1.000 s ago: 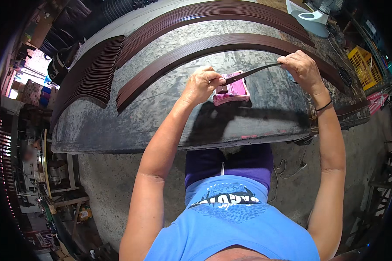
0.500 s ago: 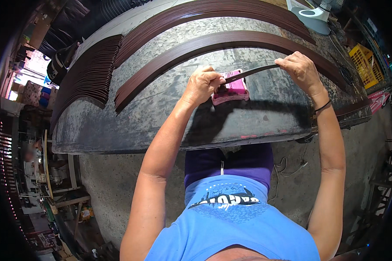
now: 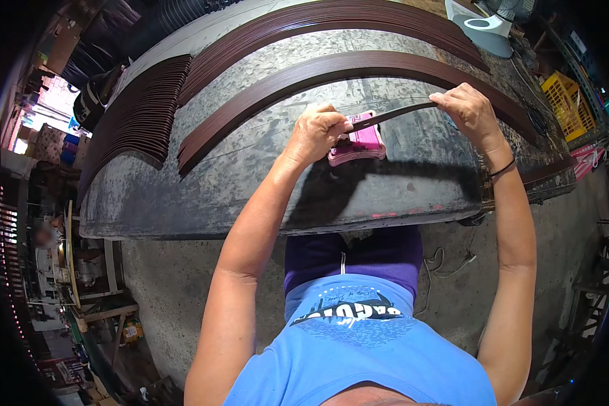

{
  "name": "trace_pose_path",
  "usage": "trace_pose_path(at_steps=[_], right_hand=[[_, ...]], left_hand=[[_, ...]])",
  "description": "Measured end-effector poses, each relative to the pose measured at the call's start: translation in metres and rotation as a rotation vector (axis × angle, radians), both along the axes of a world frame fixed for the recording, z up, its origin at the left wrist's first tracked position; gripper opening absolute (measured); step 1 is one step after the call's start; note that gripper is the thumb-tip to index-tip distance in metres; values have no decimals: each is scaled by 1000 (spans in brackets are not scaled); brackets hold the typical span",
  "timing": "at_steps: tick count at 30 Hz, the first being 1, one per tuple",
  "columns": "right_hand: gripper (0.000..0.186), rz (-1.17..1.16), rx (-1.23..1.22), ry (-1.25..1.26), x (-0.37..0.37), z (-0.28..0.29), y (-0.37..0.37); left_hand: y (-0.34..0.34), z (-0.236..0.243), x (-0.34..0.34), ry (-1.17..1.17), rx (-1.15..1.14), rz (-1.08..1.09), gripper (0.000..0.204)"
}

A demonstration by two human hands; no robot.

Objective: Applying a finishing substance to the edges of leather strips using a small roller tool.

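A dark brown strap, with a small slot near its left part, is stretched between my two hands above the table. My left hand pinches one end, and my right hand grips the other, raised a little higher. Beneath the strap, just right of my left hand, lies a pink rectangular object with a raised rim; its upper part is partly hidden. A long curved row of dark brown straps lies beyond my hands.
A second long row of straps lies farther back, and a stack fans out at the left of the worn dark table. At the back right stand a white fan base and a yellow crate. A cable lies on the floor.
Almost nothing differs. The strap stays held between both hands, and the right hand has shifted very slightly; the view has moved a touch.
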State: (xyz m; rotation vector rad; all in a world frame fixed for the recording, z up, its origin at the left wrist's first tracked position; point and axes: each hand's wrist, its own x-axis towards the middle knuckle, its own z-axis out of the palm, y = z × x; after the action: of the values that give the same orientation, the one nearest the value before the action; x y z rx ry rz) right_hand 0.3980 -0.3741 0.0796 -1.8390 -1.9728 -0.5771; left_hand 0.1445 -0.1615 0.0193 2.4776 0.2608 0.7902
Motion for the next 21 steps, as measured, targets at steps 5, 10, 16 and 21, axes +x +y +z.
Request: trace_pose_path(at_steps=[5, 10, 16, 21], right_hand=[[21, -5, -1, 32, -4, -12, -1], [22, 13, -5, 46, -11, -25, 4], [24, 20, -26, 72, -23, -36, 7], [24, 24, -45, 108, -34, -45, 14]], left_hand=[[2, -3, -2, 21, 0, 6, 14], [9, -2, -11, -17, 94, 7, 11], [12, 3, -23, 29, 89, 31, 11], [20, 2, -34, 52, 89, 37, 11]])
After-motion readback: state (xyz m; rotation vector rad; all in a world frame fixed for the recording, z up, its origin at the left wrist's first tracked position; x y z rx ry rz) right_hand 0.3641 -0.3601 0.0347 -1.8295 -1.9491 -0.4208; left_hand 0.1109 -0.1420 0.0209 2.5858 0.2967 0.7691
